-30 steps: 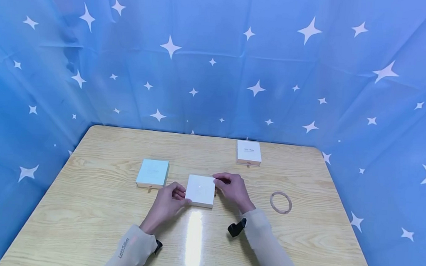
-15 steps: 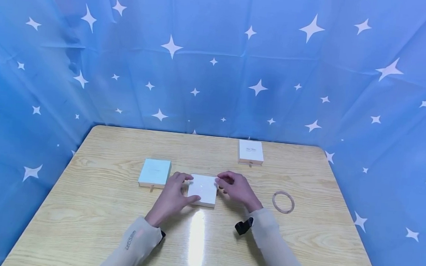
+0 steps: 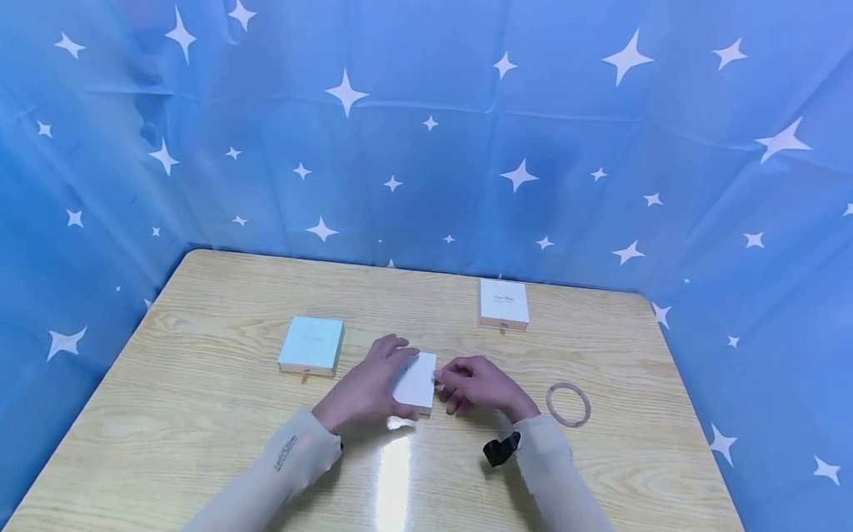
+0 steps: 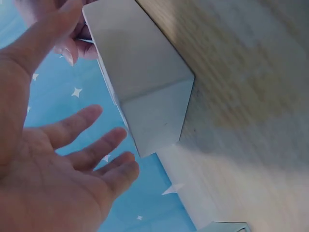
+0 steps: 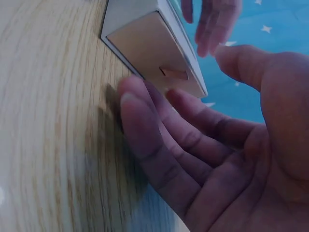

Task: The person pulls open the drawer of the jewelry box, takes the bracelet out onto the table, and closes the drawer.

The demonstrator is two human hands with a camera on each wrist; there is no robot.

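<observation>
The left hand [image 3: 372, 383] is spread wide, thumb and fingers apart, its fingers straight in the left-wrist view. The right hand [image 3: 483, 382] has loosely bent fingers with a gap to the thumb, and grips nothing. Between the hands lies a flat, square white box [image 3: 420, 381], its beige end face [image 5: 140, 46] and small pinkish pull tab [image 5: 175, 74] towards the right hand's fingertips; contact there cannot be told. Just left of the left hand and slightly beyond sits a square light-blue box [image 3: 313, 343]. Beyond the right hand is a square white box with dark lettering [image 3: 504, 300]; to its right lies a thin, pale pinkish ring [image 3: 572, 424]. All rest on the light wood-grain tabletop [image 3: 182, 414].
</observation>
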